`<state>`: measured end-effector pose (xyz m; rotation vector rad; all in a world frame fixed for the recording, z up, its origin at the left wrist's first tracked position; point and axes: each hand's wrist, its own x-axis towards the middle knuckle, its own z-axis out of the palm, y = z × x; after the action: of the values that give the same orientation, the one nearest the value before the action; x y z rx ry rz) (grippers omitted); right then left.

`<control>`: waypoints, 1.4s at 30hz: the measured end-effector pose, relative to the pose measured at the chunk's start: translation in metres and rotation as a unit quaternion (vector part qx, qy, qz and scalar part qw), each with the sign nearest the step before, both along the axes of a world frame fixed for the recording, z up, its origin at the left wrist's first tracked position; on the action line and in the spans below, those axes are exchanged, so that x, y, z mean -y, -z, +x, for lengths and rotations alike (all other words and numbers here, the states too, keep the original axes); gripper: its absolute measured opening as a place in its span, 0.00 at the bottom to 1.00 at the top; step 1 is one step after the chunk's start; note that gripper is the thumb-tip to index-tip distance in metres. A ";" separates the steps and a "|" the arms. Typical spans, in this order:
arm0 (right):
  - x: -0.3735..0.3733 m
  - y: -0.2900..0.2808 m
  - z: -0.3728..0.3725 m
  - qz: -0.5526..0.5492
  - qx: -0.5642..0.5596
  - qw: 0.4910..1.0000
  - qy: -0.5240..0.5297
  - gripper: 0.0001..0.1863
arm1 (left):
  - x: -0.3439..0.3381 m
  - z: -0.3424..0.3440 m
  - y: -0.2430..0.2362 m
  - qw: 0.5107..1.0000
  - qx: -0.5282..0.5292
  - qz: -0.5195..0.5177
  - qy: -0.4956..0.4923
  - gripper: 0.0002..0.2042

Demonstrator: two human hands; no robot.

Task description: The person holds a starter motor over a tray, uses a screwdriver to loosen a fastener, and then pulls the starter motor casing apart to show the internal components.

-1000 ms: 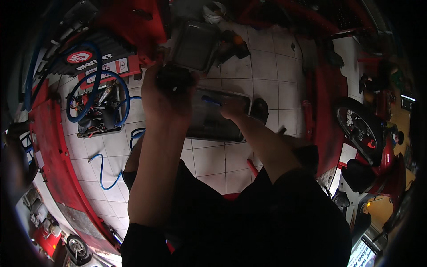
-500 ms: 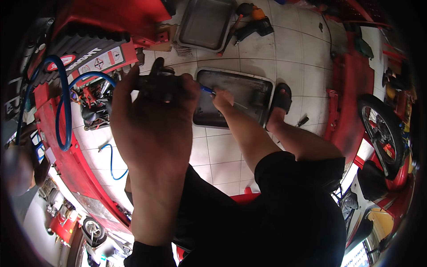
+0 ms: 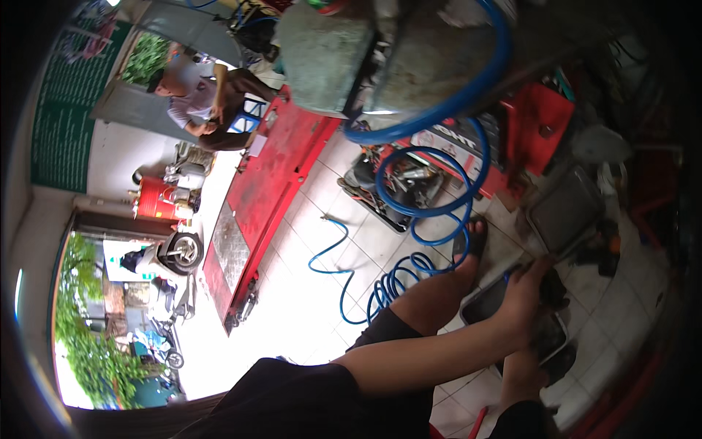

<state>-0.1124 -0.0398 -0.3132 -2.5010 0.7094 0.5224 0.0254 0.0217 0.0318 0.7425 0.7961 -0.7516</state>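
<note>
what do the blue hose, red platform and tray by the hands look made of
Blue hose: probably plastic, smooth, with springy coils. Red platform: likely painted metal, judging by its scuffed colour and worn grey patch. Tray: perhaps metal, dark with a paler rim; plastic is possible.

The long red metal platform (image 3: 274, 164) looks painted and scuffed from over here; the coiled blue plastic hose (image 3: 428, 129) shines smoothly, the black cloth shorts (image 3: 387, 338) are matt, and the shallow dark rectangular tray (image 3: 482, 301) looks dully metallic.
</note>
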 end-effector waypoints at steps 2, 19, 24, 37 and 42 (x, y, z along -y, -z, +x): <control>0.003 -0.009 0.000 -0.006 0.007 1.000 -0.009 0.13 | -0.003 0.003 -0.003 1.000 0.011 -0.009 0.006 0.18; 0.039 -0.030 -0.028 -0.003 0.068 0.997 -0.047 0.13 | 0.009 -0.014 0.006 1.000 0.018 -0.014 -0.007 0.17; 0.048 -0.065 -0.045 0.024 0.148 0.986 -0.074 0.14 | 0.010 -0.015 0.006 0.997 0.062 -0.021 0.039 0.18; 0.089 -0.236 -0.049 0.007 0.177 0.982 0.067 0.09 | 0.002 -0.021 0.014 0.988 0.111 -0.097 0.033 0.18; 0.082 -0.330 -0.036 0.172 0.350 0.901 0.190 0.07 | 0.022 -0.018 0.065 0.980 0.180 -0.047 0.065 0.15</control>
<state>-0.1485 -0.1222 0.0163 -1.9333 0.6989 -0.3613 0.0074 -0.0003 -0.0330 0.8210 0.3850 -0.7393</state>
